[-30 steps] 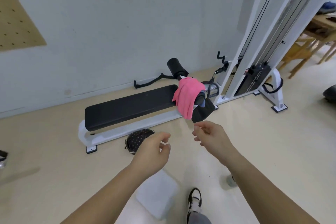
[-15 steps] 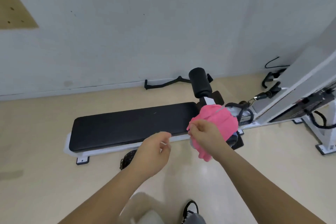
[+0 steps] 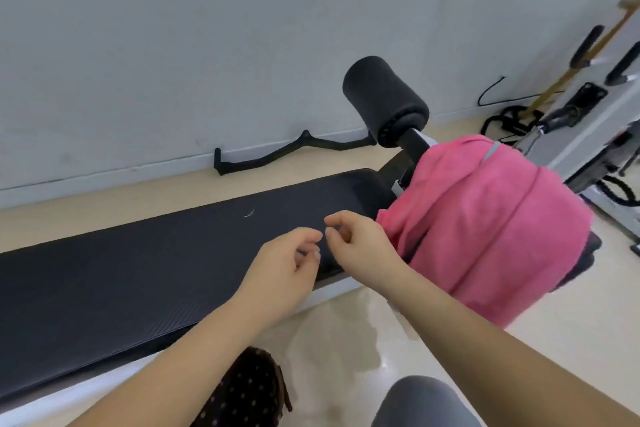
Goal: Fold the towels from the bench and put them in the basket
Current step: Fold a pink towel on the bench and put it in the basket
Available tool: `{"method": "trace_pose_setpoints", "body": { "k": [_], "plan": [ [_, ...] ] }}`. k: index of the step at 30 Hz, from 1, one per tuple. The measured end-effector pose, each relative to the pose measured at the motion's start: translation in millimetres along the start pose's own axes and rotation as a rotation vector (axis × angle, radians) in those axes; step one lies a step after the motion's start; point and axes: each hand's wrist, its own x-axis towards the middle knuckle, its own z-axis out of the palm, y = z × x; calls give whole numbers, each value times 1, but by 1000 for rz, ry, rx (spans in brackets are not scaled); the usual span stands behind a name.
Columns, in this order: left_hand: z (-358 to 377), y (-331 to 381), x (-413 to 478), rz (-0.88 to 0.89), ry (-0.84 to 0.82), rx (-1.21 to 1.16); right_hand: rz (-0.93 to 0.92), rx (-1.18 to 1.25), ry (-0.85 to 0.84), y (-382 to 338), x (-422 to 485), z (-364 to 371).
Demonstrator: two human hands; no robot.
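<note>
Dotted bag (image 3: 242,392) nearest, on floor (image 3: 346,340) by tabletop (image 3: 138,270).
Left hand (image 3: 280,274), right hand (image 3: 363,243) above tabletop: fingers loosely curled, gripping nothing.
Right hand just beside pink towel (image 3: 485,236).
Towel draped over tabletop's right end, below foam roller (image 3: 384,97).
Risk: one-corner tug snags cloth there, or drags it to floor.

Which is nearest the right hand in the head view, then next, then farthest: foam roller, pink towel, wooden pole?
1. pink towel, just right of the right hand.
2. foam roller, farther back, above the towel.
3. wooden pole, far right corner.
</note>
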Motion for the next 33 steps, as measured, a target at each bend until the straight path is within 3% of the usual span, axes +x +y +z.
{"method": "trace_pose_setpoints", "body": {
  "k": [4,9,12,16,19,24,26,28,33],
  "plan": [
    [28,0,8,119,-19,-29,-129,-71,81,17,1,-12],
    [35,47,-10,197,-12,-30,-262,17,237,-12,-36,-64],
    [37,91,-15,312,-38,-38,-406,-144,391,-32,-61,-109],
    [55,150,-4,329,-4,-34,-262,-566,513,-37,-82,-171],
    [75,179,17,369,-9,18,-202,-649,581,-6,-74,-203],
    [110,189,40,242,-10,-46,-74,-427,606,68,-65,-201],
    [123,186,46,195,11,-77,-112,-368,729,87,-67,-186],
    [130,185,52,175,20,-102,-119,-314,830,92,-66,-179],
    [132,197,57,134,-65,-124,-121,-173,886,90,-65,-181]
  ]
}}
